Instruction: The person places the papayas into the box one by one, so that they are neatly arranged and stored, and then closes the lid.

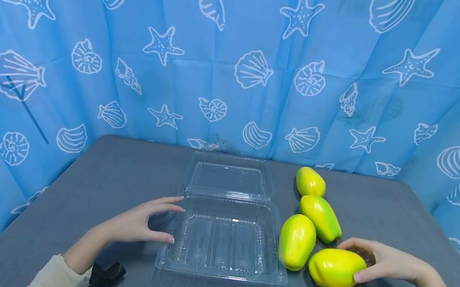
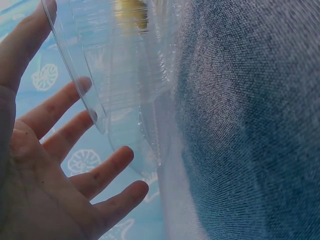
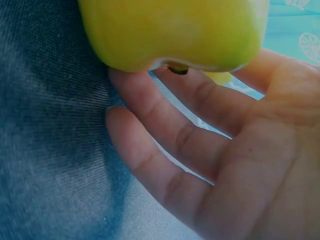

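A transparent hinged plastic container (image 1: pixel 219 271) lies with its lid (image 1: pixel 228 179) folded back. My left hand (image 1: pixel 144 221) is at its left side, fingers spread; in the left wrist view, the thumb and some fingertips (image 2: pixel 82 85) are at the clear rim (image 2: pixel 75 75). My right hand (image 1: pixel 393 267) holds a yellow-green papaya (image 1: pixel 336 269) by its right end, thumb in front and fingers behind. In the right wrist view, the papaya (image 3: pixel 170 35) shows a dimpled end with a short dark stem, the fingers (image 3: pixel 155 105) curling beneath it.
Beside the container's right edge lies another papaya (image 1: pixel 297 241). Two more, a tilted papaya (image 1: pixel 320 217) and a far papaya (image 1: pixel 310 182), lie behind it. Everything rests on a grey cloth-covered table (image 1: pixel 123 171), with a blue shell-patterned curtain (image 1: pixel 238 94) behind.
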Demonstrator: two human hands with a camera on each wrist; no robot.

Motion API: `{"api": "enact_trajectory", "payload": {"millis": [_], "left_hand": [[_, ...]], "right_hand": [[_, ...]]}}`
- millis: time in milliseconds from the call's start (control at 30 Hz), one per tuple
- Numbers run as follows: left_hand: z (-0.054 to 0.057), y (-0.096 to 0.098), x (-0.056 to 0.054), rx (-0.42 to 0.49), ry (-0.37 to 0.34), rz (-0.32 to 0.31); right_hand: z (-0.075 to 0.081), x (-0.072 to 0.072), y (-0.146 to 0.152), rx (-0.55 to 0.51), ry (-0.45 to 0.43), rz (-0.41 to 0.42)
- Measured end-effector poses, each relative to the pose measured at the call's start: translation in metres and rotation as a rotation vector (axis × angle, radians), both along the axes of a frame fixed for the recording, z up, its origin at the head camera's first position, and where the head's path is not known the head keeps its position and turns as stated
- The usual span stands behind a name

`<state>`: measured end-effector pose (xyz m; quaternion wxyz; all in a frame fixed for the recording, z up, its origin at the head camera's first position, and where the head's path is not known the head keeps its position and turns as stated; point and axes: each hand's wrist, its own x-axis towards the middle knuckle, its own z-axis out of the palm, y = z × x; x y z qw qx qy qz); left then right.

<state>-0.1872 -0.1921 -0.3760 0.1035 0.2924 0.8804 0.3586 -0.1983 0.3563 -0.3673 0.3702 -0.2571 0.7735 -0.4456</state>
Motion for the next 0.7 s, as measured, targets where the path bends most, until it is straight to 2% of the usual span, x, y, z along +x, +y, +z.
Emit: {"api": "enact_trajectory", "payload": {"millis": [367, 700], "left_hand": [[-0.0017, 0.0000, -0.0008, -0.003, -0.006, 0.010], [-0.0014, -0.0003, -0.0015, -0.006, -0.006, 0.004]], "right_hand": [[0.0011, -0.0005, -0.0043, 0.039, 0.013, -0.038], [0.0034, 0.0020, -0.0078, 0.028, 0.074, -0.062]]}}
